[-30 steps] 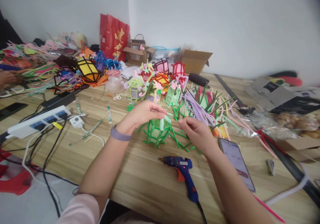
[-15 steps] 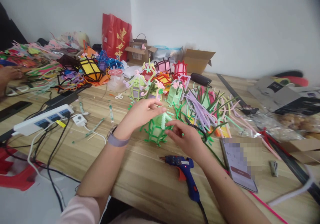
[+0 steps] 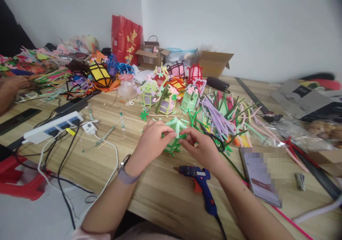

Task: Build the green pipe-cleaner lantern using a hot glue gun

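A small green pipe-cleaner lantern [image 3: 173,148] stands on the table between my hands, with fuzzy pale green strips [image 3: 177,124] across its top. My left hand [image 3: 156,138] is closed at its left side, thumb and fingertips pinching near a pale strip. On the other side my right hand [image 3: 199,143] has its thumb and index finger drawn together at the lantern's edge. My fingers cover part of the frame. In front of the lantern lies a blue glue gun [image 3: 199,181], its nozzle pointing left.
Several lanterns [image 3: 168,102] stand behind my hands. Purple pipe cleaners [image 3: 217,117] and scissors [image 3: 220,143] lie to the right, near a phone [image 3: 256,183]. A power strip [image 3: 53,127] with cables is at left. Another person's hand [image 3: 13,86] rests far left.
My left hand has come down from above the lantern's top to its left side. My right hand stays at the right side. The view has shifted slightly.
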Tool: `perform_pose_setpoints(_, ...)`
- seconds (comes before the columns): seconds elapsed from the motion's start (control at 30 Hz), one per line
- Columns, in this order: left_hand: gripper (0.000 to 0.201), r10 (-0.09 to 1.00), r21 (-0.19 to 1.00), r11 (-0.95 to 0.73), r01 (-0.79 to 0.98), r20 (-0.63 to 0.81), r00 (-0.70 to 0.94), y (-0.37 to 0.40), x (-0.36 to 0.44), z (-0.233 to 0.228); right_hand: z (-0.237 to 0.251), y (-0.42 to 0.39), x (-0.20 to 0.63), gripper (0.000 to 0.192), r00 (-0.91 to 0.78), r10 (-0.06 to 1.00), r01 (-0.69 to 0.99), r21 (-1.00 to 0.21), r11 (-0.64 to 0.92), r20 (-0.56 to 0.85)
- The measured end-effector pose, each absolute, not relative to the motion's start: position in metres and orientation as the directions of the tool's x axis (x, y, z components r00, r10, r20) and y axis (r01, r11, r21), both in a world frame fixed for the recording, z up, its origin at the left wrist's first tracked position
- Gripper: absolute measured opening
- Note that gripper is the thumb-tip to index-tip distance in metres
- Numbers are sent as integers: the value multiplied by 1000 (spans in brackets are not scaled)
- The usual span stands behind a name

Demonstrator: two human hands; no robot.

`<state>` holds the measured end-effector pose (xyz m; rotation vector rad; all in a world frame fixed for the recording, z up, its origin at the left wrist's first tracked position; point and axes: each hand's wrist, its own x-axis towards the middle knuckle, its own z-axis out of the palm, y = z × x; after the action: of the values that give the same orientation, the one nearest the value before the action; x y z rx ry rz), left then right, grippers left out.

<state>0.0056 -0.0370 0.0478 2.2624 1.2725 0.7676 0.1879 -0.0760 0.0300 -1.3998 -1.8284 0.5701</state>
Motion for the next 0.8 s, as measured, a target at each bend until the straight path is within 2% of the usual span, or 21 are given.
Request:
perform_pose_setpoints(0.1, 22, 859, 609, -503, 613, 274, 432, -36, 0, 49, 31, -76, 189, 12, -154, 939, 612, -717, 334, 306)
perform_pose_setpoints(0.23, 20, 823, 556, -558, 616, 279, 495, -34, -10, 46, 33, -75, 191, 17, -195, 934, 594, -721, 356, 300)
perform_pose_setpoints(0.33, 25, 798, 536, -591, 603, 276, 537, -30, -14, 40, 39, -80, 200, 20, -160, 941, 598, -729, 334, 300)
perform_pose_setpoints(0.47, 15, 777, 553, -619, 557, 328, 538, -25, -9, 32, 44, -106, 222, 20, -27, 970, 743, -644, 182, 243)
perform_pose_setpoints(0.63, 5, 778, 668, -605, 433, 379, 502, -19, 1, 25, 10, -165, 238, 40, 68, 998, 881, -470, -53, 16)
perform_pose_setpoints(0.73, 4, 791, 711, -585, 389, 396, 465, -20, 5, 22, -22, -188, 233, 26, 180, 979, 875, -438, -206, -99)
perform_pose_setpoints(0.8, 3, 806, 703, -581, 409, 429, 408, -23, 7, 20, -36, -194, 228, 20, 234, 964, 850, -455, -266, -126)
